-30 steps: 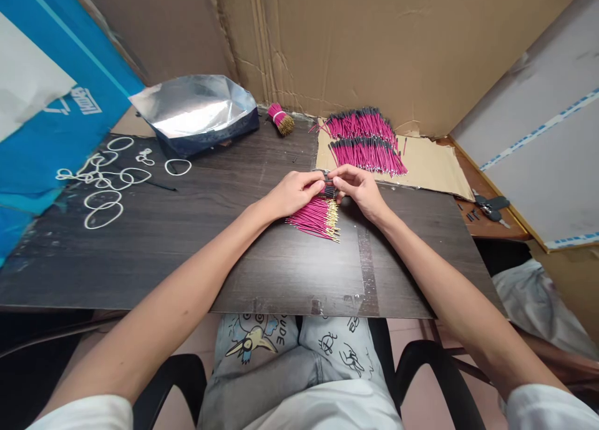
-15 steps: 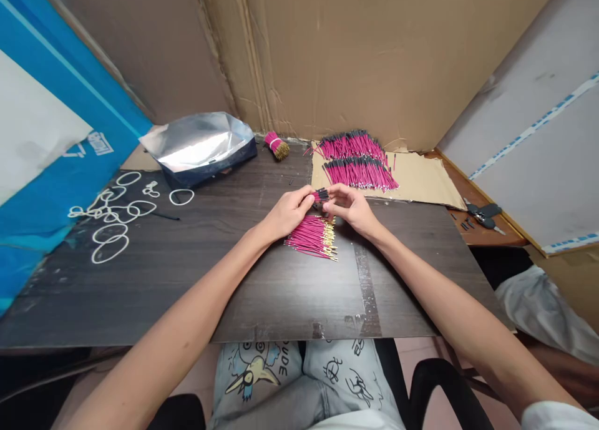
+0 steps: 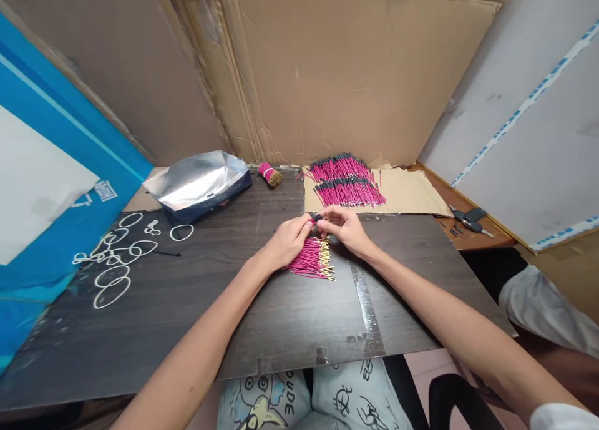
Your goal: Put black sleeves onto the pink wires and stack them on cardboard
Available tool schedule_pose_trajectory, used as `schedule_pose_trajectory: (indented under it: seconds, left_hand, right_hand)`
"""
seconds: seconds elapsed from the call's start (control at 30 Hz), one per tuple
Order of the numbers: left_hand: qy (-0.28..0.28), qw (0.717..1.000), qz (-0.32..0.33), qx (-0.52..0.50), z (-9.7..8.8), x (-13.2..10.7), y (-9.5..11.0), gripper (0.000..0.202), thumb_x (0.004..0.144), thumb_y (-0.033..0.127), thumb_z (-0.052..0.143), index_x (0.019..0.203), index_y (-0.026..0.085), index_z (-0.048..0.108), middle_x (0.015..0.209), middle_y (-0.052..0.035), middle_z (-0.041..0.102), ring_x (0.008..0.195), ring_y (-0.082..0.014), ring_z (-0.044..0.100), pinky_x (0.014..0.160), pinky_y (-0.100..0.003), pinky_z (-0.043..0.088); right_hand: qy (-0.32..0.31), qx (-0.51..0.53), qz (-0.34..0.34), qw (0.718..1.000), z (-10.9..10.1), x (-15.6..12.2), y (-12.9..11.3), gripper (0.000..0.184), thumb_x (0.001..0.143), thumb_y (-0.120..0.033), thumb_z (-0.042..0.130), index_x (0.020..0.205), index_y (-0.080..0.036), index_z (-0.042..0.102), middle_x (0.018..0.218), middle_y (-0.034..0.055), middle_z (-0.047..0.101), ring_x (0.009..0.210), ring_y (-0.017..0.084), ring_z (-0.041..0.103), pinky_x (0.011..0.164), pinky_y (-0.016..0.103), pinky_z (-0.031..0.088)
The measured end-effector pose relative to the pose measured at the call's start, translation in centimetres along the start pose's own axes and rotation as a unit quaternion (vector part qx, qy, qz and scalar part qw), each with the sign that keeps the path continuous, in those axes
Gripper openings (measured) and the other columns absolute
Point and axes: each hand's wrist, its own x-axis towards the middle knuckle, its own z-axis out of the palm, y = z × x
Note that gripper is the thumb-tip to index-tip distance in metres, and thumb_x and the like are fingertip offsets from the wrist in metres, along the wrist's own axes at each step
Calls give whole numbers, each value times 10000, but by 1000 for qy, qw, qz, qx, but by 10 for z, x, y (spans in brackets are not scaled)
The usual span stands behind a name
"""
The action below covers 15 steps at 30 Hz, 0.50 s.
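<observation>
Grips a black-tipped bunch (image 3: 317,218) in the left hand (image 3: 289,243), at the far edge of gold-ended wires (image 3: 309,259) on the table (image 3: 290,336). Holds the right hand (image 3: 345,229) curled at the bunch's right end; cannot tell whether pinching. Has wire rows (image 3: 350,193) on cardboard (image 3: 418,194), far right.

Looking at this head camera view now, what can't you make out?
In the head view:
- Held wires: partly covered by the left hand.
- Nearest gold-tipped wires: upper left part hidden behind that same hand.
- Small black pieces: too small to identify.
- Gray cloth: cut off by the right edge.
</observation>
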Motion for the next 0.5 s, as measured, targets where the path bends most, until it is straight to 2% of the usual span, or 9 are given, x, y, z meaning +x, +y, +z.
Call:
schedule_pose_trajectory:
  seconds: [0.17, 0.3, 0.4, 0.5]
  left_hand:
    - [-6, 999, 4, 32, 2, -2, -1, 274, 1061, 331, 335, 865, 215, 488, 836, -20, 584, 764, -184, 538, 725, -302, 401]
    - [15, 999, 1, 42, 3, -2, -1, 297, 1059, 337, 339, 823, 216, 474, 823, -27, 541, 785, -198, 514, 759, -329, 408]
    - [49, 999, -18, -6, 4, -1, 2, 332, 1057, 382, 347, 794, 216, 461, 839, -34, 517, 857, -211, 509, 827, -343, 427]
    - [90, 989, -26, -111, 8, 3, 4, 344, 1049, 434, 367, 821, 210, 495, 967, -57, 541, 984, -219, 515, 941, -354, 437]
  right_hand:
    - [3, -25, -12, 1000, 1, -2, -3, 356, 756, -473, 837, 924, -204, 677, 767, -3, 648, 641, 144, 608, 615, 305, 568]
    - [14, -30, -18, 999, 6, -5, -4, 377, 773, -473, 826, 992, -219, 655, 825, 2, 632, 694, 156, 612, 636, 308, 576]
    - [25, -29, -26, 999, 10, -9, -5, 402, 780, -469, 825, 1023, -236, 604, 901, 15, 634, 767, 169, 608, 624, 288, 560]
    - [25, -103, -51, 993, 15, -14, -9, 273, 883, -462, 734, 956, -229, 612, 924, 30, 656, 790, 174, 606, 636, 281, 518]
